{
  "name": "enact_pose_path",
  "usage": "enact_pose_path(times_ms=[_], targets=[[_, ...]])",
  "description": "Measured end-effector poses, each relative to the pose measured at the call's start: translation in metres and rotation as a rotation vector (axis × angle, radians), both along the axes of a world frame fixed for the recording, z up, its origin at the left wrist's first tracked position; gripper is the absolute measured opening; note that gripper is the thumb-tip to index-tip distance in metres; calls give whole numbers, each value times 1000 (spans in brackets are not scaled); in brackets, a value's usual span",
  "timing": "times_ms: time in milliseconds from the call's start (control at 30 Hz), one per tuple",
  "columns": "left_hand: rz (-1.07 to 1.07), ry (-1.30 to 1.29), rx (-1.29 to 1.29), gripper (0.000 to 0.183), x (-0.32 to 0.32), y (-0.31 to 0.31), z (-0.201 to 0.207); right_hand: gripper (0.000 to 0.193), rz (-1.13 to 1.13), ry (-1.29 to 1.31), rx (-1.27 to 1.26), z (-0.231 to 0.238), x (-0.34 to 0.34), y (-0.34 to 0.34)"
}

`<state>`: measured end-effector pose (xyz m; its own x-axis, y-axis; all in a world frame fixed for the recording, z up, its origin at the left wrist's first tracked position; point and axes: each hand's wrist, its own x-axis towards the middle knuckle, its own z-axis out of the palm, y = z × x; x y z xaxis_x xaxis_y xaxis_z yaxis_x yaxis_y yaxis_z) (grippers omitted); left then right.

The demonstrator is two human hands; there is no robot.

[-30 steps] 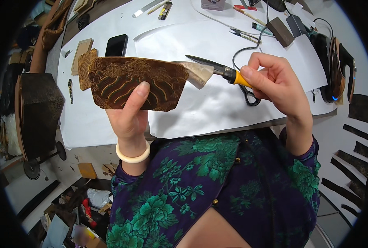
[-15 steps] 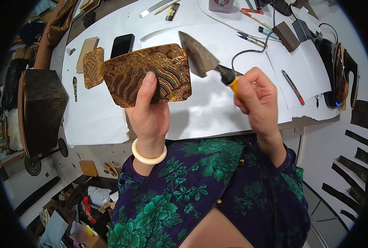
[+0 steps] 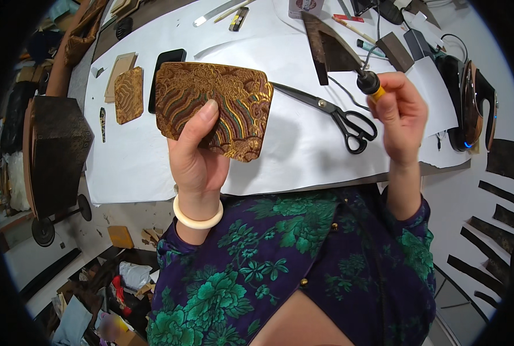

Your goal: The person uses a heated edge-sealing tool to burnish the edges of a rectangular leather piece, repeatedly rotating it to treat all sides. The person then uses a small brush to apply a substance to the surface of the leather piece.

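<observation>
A wide worktop (image 3: 153, 167) covered with white paper sheets fills the upper part of the view, seen from above the person's green-flowered dark garment. At its left edge stands a dark boxy block (image 3: 58, 153).

Above the paper, the left hand (image 3: 196, 155) holds up a brocade-covered panel (image 3: 214, 106), a rounded rectangle of gold and brown wave-patterned fabric. The thumb presses on its front face near the lower middle while the other fingers are closed behind it, hidden from view. A cream bangle (image 3: 197, 216) circles that wrist. The panel is raised clear of the worktop and tilts slightly down to the right.

The right hand (image 3: 401, 118) is closed around the yellow-and-black handle of a small heating iron (image 3: 332, 49); its dark triangular blade points up and to the left, well apart from the panel, and a thin cord runs from the handle across the paper.

Black scissors (image 3: 340, 115) lie flat on the paper between the two hands, shut, handles toward the right hand. A black phone (image 3: 163, 72) lies just behind the panel's left edge, partly hidden by it. Beside it on the left rests a smaller brocade piece (image 3: 129, 95) of the same pattern, overlapping a plain cardboard piece (image 3: 118, 69). A few pens and tools lie along the far edge, too small to tell apart.
</observation>
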<state>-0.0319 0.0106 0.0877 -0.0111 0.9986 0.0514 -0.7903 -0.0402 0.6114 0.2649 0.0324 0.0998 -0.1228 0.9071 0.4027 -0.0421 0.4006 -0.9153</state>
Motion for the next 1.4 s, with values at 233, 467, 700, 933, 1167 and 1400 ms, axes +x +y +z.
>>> enact_pose_path(times_ms=[233,467,700,933,1167,1400], targets=[[-144,-204,-159,35,12,-3,11,35,-107,69,201,-46,-26,-9],[-216,-254,-260,26,19,-3,22,33,-142,-10,343,-48,-35,-8],[-223,-214,-288,23,23,-5,27,31,-169,-58,450,-52,-42,-9],[-208,-271,-109,27,17,-6,12,25,-161,-217,316,-57,-34,-18],[1,-72,18,40,8,-11,-5,22,246,355,-275,-40,-12,-19],[-198,-270,-69,41,10,-10,5,25,298,351,-266,-38,-6,-10]])
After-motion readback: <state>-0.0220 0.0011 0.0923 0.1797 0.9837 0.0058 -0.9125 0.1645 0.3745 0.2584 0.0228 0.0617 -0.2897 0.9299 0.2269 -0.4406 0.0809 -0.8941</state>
